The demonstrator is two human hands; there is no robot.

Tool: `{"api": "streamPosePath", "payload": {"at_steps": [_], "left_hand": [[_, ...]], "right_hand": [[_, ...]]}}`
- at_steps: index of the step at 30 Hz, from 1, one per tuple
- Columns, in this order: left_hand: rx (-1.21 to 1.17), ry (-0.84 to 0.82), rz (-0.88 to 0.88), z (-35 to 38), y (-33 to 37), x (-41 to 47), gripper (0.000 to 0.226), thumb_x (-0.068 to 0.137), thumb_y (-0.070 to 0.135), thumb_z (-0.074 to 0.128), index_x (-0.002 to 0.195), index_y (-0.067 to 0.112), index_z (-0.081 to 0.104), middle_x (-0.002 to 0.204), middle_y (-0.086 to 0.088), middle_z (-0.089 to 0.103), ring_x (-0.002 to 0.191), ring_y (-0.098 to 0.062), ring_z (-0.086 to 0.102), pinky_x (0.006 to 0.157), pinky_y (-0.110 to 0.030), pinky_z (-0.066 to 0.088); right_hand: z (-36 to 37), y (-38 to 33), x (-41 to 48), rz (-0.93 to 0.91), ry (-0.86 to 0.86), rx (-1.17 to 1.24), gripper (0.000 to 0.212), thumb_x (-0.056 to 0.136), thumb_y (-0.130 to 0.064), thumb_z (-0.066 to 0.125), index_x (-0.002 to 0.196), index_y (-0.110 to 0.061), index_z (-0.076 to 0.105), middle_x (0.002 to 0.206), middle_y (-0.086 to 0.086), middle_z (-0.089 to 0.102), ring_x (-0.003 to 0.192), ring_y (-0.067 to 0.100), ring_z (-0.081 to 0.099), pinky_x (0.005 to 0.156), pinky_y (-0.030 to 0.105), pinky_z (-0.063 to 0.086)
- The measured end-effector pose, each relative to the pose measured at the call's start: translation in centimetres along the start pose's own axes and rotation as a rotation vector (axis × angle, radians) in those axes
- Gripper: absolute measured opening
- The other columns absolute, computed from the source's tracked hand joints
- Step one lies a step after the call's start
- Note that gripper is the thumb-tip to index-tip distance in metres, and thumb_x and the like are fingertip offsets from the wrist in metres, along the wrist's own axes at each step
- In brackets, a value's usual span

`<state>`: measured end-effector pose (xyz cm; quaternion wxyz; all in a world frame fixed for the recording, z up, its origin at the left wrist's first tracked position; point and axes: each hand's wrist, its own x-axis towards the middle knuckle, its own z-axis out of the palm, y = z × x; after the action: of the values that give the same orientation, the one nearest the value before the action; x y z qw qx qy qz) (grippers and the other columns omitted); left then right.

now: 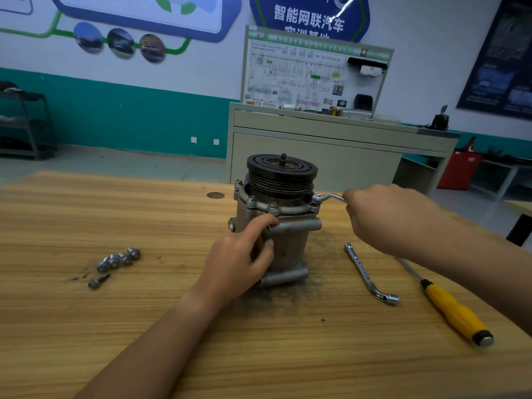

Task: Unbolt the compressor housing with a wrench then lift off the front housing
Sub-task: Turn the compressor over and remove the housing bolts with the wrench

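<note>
Wood-grain workbench (144, 326) fills the foreground of what looks like a training workshop, with a wiring-diagram board (313, 76) on a cabinet behind it. At the middle of the bench the compressor (288, 246) stands on end, its grooved pulley (282, 168) facing up. The person's left hand (239, 263) grips the body, fingers curled round the side just under the front housing (293, 210), bracing it. The right hand (385, 214) is closed round the handle of a bent wrench (328, 197), whose far end sits on a bolt at the right edge of the flange. Several flange bolts (273, 208) sit in place round the rim, while a cluster of loose bolts (118, 260) lies well to the left. A second wrench (365, 272) and a yellow-handled screwdriver (454, 309) rest on the bench to the right. I judge the unbolting to be under way and the lifting some way off. The next move calls for a firm swing of the handle while the left hand stops the body from twisting, then shifting round to each remaining bolt.
</note>
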<state>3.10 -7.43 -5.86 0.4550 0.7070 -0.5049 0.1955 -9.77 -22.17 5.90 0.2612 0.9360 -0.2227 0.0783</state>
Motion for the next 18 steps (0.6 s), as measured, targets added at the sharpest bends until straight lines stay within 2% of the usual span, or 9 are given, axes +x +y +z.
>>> {"api": "streamPosePath", "payload": {"at_steps": [4, 7, 11, 14, 16, 18], "left_hand": [[-0.007, 0.005, 0.007, -0.1, 0.2, -0.1, 0.034, 0.085, 0.021, 0.052, 0.117, 0.013, 0.057, 0.063, -0.003, 0.059, 0.051, -0.02, 0.056, 0.046, -0.042, 0.049], [0.0, 0.008, 0.009, -0.2, 0.3, -0.1, 0.033, 0.085, 0.021, 0.052, 0.117, 0.013, 0.057, 0.063, -0.003, 0.059, 0.049, -0.018, 0.055, 0.045, -0.041, 0.048], [0.01, 0.0, 0.018, -0.3, 0.3, -0.1, 0.034, 0.086, 0.022, 0.051, 0.118, 0.014, 0.058, 0.064, -0.004, 0.06, 0.047, -0.016, 0.053, 0.042, -0.035, 0.046], [0.014, 0.008, 0.044, -0.4, 0.2, 0.0, 0.032, 0.086, 0.02, 0.052, 0.116, 0.012, 0.059, 0.062, -0.003, 0.059, 0.045, -0.016, 0.051, 0.04, -0.032, 0.044], [0.017, 0.013, 0.048, -0.4, 0.0, 0.1, 0.032, 0.085, 0.019, 0.053, 0.115, 0.012, 0.06, 0.062, -0.003, 0.059, 0.046, -0.017, 0.052, 0.04, -0.033, 0.045], [0.029, 0.024, 0.063, -0.4, 0.0, 0.2, 0.03, 0.086, 0.021, 0.052, 0.114, 0.012, 0.061, 0.06, -0.002, 0.059, 0.044, -0.014, 0.05, 0.039, -0.03, 0.043]], "right_hand": [[-0.7, 0.0, 0.0, -0.067, -0.006, -0.145, 0.019, 0.091, -0.008, 0.043, 0.108, -0.015, 0.049, 0.061, -0.001, 0.037, 0.05, 0.011, 0.035, 0.042, 0.022, 0.029], [-0.6, 0.0, 0.1, -0.097, -0.013, -0.175, 0.015, 0.095, -0.015, 0.04, 0.107, -0.014, 0.048, 0.06, -0.002, 0.038, 0.049, 0.011, 0.036, 0.043, 0.022, 0.031], [-0.1, 1.0, -0.1, -0.139, -0.01, -0.126, 0.022, 0.097, -0.031, 0.029, 0.111, -0.017, 0.04, 0.06, -0.004, 0.039, 0.049, 0.008, 0.037, 0.042, 0.021, 0.028], [0.6, 2.8, 0.9, -0.18, -0.021, -0.126, 0.025, 0.098, -0.026, 0.03, 0.122, -0.019, 0.036, 0.062, -0.006, 0.044, 0.049, 0.007, 0.037, 0.043, 0.021, 0.025], [1.0, 3.5, 2.5, -0.199, -0.015, -0.15, 0.028, 0.096, -0.017, 0.037, 0.124, -0.018, 0.036, 0.065, -0.006, 0.045, 0.052, 0.008, 0.039, 0.05, 0.02, 0.033], [1.6, 3.8, 4.2, -0.228, 0.047, -0.181, 0.03, 0.092, -0.011, 0.044, 0.122, -0.016, 0.039, 0.07, -0.006, 0.046, 0.061, 0.011, 0.048, 0.076, 0.028, 0.043]]}}
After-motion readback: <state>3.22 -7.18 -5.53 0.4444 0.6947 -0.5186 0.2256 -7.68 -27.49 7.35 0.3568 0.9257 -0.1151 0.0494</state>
